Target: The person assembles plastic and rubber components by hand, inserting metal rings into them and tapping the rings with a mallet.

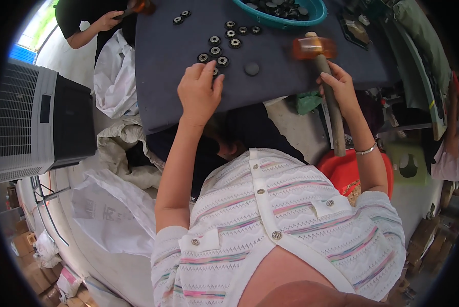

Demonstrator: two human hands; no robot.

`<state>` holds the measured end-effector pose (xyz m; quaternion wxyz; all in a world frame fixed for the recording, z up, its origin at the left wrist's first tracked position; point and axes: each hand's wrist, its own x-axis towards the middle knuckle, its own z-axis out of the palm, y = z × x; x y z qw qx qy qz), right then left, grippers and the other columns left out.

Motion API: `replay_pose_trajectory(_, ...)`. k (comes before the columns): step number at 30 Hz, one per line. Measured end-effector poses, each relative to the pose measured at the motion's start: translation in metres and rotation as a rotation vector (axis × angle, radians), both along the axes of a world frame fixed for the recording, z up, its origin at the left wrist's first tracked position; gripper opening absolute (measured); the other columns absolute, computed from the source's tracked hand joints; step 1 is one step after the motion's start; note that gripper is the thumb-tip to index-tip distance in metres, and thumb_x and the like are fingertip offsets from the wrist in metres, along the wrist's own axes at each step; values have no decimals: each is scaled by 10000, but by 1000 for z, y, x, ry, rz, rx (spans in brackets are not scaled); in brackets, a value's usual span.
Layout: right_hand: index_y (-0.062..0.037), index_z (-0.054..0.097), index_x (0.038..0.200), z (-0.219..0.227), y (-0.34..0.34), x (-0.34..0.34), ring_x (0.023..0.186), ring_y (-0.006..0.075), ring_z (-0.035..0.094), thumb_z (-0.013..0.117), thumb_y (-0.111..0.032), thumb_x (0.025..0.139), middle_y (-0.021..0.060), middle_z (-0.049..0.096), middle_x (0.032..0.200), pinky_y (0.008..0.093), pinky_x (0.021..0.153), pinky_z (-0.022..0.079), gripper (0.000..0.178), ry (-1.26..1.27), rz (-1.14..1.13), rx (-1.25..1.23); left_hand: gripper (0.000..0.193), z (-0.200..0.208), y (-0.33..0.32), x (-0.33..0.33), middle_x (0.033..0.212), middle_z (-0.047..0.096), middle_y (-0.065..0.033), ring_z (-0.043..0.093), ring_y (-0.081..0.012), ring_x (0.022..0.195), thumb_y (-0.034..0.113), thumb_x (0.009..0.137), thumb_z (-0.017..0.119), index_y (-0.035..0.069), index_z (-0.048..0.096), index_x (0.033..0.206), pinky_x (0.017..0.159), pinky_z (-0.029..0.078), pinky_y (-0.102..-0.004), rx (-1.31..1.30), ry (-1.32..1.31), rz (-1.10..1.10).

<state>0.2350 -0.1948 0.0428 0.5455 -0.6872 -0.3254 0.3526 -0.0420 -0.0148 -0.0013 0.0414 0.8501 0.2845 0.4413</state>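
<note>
My left hand [198, 94] is over the near part of the grey-covered table [163, 87], fingers curled, with a small black wheel with a metal bearing centre [216, 71] between forefinger and thumb. Several matching wheels [215, 50] lie just beyond it in a loose cluster. A plain dark round disc [251, 68] rests to the right of that hand. In my right hand [342, 88] is a mallet [314, 48] with a clear orange head and a wooden handle, closed in my fingers. The mallet's head is raised over the table, slightly blurred.
A teal basin [285, 21] full of dark round pieces stands at the table's far side. Another person's hand [108, 21] grips a similar mallet at the far left. A grey air cooler [45, 117] and white sacks [116, 77] flank the left; a red tub [331, 171] is at my right.
</note>
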Motion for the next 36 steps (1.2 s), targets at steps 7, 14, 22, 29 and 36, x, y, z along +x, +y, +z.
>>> replay_pose_trajectory(7,6,483,1240,-17,17,50,541,110,548,603,-132,823,47,583,765,249,492,455,456,-193,-48,-96,331,9,-22,57,972,599,-77,543,-260,866,131,704,673,64,618,1023,718,476,-357,13,190,-209)
replay_pose_trajectory(14,-19,563,1054,-15,32,90,772,320,599,616,-178,797,156,576,848,406,688,486,307,-1404,-20,-218,314,4,-25,56,893,569,-85,528,-264,836,103,693,665,60,617,1001,664,464,-376,-24,87,-230)
replay_pose_trajectory(22,-58,623,985,48,110,52,833,322,595,577,-160,812,127,596,883,415,720,478,206,-1365,-41,173,229,0,-28,-49,942,549,-31,517,-73,804,-31,831,580,-8,598,1058,699,439,-194,-575,-664,28)
replay_pose_trajectory(29,-45,645,1011,23,215,67,910,342,600,593,-156,808,180,635,953,403,793,467,237,-1322,294,-201,190,-63,-30,-199,898,597,-38,546,-92,733,60,848,592,7,619,1028,641,455,-222,-503,-662,539)
replay_pose_trajectory(36,-22,678,905,15,242,60,877,339,616,625,-164,759,200,640,906,408,782,474,210,-1313,449,-344,319,-164,-35,-289,932,633,-154,604,-294,879,210,738,675,49,649,1013,793,464,-365,-803,-160,892)
